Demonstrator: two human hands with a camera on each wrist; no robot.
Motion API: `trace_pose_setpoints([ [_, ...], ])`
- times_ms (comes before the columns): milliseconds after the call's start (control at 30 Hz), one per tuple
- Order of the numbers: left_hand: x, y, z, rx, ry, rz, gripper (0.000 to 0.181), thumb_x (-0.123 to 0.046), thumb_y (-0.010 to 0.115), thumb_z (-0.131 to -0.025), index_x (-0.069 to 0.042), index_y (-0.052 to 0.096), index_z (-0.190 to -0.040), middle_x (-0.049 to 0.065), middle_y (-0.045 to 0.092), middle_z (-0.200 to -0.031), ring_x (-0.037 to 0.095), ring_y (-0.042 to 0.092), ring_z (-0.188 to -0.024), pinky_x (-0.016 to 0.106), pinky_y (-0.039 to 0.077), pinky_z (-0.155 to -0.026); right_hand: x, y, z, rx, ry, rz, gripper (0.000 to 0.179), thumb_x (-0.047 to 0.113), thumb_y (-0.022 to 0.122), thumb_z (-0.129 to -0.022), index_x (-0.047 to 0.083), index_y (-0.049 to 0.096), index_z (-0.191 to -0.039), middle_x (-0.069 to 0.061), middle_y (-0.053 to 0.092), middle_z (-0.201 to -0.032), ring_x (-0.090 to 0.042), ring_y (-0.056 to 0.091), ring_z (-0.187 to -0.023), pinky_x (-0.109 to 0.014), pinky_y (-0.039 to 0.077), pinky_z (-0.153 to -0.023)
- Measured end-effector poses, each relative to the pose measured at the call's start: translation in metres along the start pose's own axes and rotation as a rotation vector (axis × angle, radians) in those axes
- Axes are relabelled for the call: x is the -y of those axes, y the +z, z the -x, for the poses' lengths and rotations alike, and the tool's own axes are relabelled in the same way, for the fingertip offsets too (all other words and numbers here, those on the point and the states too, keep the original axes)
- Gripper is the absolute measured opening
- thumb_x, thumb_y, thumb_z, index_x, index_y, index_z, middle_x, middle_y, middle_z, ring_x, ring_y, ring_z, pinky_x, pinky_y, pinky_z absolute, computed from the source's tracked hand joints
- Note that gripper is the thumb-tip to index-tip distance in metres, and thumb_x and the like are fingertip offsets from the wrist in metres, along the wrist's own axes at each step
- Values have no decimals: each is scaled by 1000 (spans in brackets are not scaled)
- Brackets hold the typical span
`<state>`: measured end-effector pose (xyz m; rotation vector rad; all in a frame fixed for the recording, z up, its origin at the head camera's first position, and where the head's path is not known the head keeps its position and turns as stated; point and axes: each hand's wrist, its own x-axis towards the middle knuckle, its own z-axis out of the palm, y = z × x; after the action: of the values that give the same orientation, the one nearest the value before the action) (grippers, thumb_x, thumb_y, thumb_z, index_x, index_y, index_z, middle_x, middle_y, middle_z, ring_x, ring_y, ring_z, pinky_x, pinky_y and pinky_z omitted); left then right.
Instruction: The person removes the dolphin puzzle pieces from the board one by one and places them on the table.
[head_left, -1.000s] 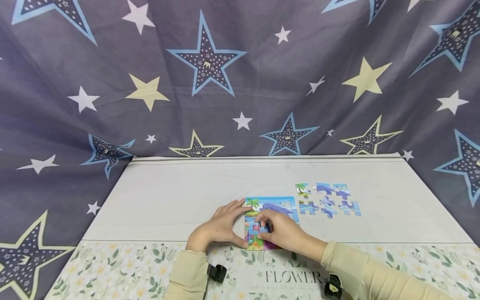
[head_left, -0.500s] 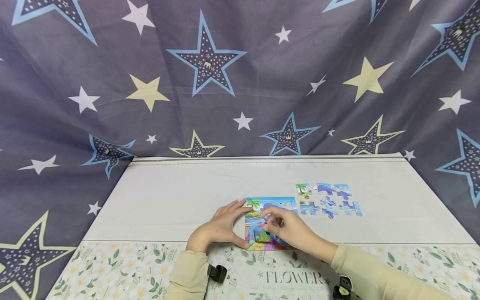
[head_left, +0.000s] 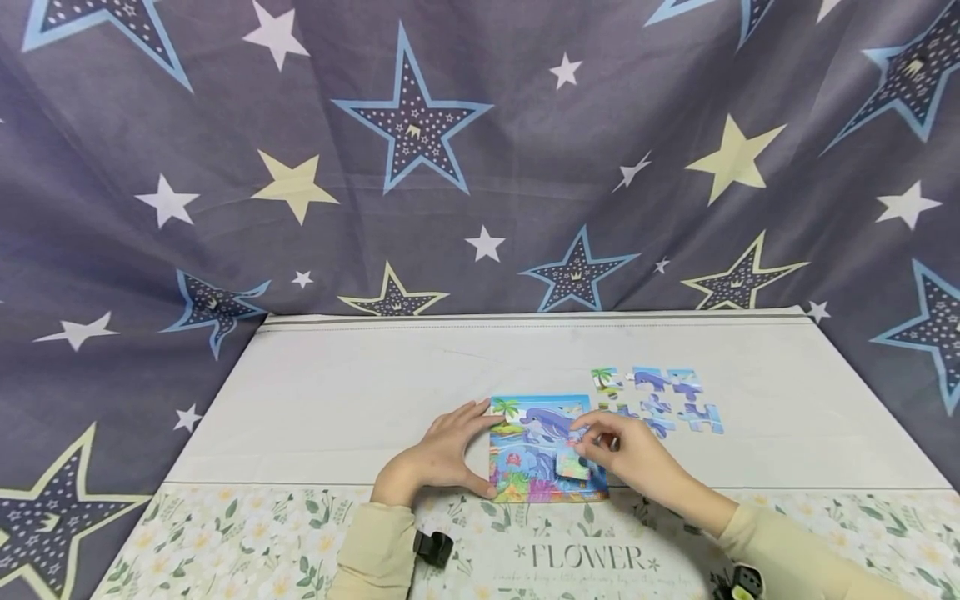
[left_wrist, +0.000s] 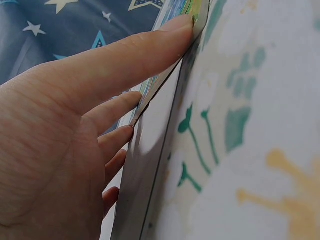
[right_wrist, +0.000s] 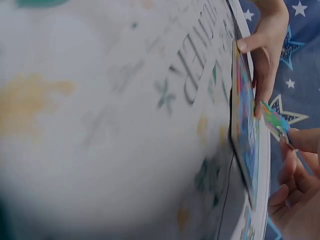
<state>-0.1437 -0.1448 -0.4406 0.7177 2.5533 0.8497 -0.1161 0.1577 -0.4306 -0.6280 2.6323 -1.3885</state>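
Rightward over the picture board (head_left: 547, 496), the right hand (head_left: 628, 446) has moved in the last half second, taking one puzzle piece (head_left: 572, 467) with it; the left hand (head_left: 441, 454) has kept its place. Thumb and fingertips of the right hand pinch the piece at its edge, and the right wrist view shows it raised clear of the board: thin, flat, notched, printed in green, pink and blue. The left hand's thumb and fingers are spread wide along the board's left side, the thumb lying on the near corner.

One board lies flat beneath, thin and square-cornered, its smooth print showing a palm tree, a dolphin, a red crab and pink and green growth. Just beyond its right side lie six loose pieces (head_left: 649, 379), knobbed and notched, in two rows of three, one partly hidden by the right hand.

Two sleeves (head_left: 375, 542), pale yellow cloth, each end near a black wrist device (head_left: 433, 547); two of these show. Under everything is one white tablecloth (head_left: 360, 383) with a leafy floral band, lettered FLOWER. Behind hangs a softly creased, dark grey-purple cloth (head_left: 525, 158) printed with many five-pointed stars.
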Motion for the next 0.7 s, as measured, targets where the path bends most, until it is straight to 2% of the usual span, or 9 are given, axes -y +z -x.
trace_pose_setpoints([
  [200,0,1,-1,2,-2,0,102,-40,91,-65,-17,41,-152,9,19,-164,33,11,-150,58,8,-119,-12,-16,12,-30,28,12,24,15,73,-91,8,69,-113,4,66,-81,-9,49,-60,-23,43,-52],
  [367,0,1,-1,4,-5,-3,102,-40,91,-66,-17,41,-151,9,19,-164,33,11,-150,57,8,-119,-27,-25,20,-17,8,16,21,11,72,-91,8,70,-111,4,67,-79,-8,47,-56,-23,42,-49],
  [700,-2,-1,1,3,1,3,101,-39,91,-66,-16,41,-151,10,19,-164,33,11,-150,58,9,-119,-42,-40,23,-2,11,27,21,8,70,-91,6,69,-112,4,68,-78,-7,44,-50,-24,40,-44],
])
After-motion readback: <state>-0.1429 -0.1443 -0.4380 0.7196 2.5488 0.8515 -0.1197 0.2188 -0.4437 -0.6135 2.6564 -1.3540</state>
